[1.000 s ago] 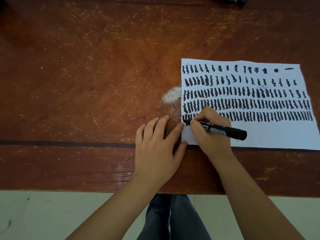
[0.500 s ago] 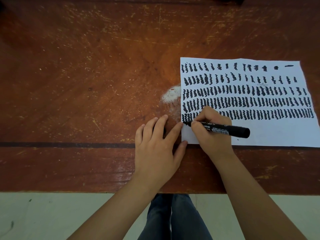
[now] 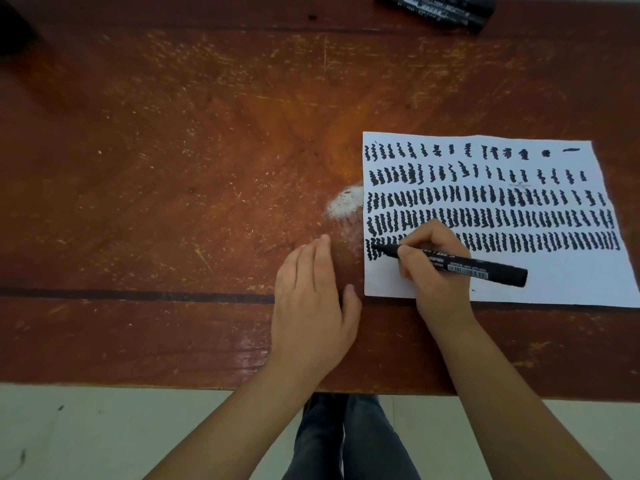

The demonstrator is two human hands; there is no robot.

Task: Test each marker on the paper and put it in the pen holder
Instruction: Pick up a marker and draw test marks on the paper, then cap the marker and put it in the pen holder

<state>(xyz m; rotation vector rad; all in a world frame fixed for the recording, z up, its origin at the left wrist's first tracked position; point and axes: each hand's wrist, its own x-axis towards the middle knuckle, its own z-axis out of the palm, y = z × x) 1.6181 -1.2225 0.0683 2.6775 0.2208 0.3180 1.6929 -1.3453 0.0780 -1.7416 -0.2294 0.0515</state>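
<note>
A white sheet of paper (image 3: 554, 282) lies on the right of the wooden table, covered with rows of black test scribbles. My right hand (image 3: 436, 271) grips a black marker (image 3: 485, 268) like a pen, its tip touching the left end of the lowest scribble row. My left hand (image 3: 311, 306) lies flat on the table just left of the paper's edge, fingers straight and close together. No pen holder is clearly in view.
Several black markers (image 3: 440, 8) lie at the table's far edge, top right. A white scuffed patch (image 3: 346, 204) marks the wood beside the paper. A dark object (image 3: 10, 26) sits at the far left corner. The near table edge (image 3: 138, 384) runs above the pale floor.
The marker tip stays at the left end of the lowest row while its far end has dipped slightly. My left hand's fingers have drawn together and shifted a little left of the paper.
</note>
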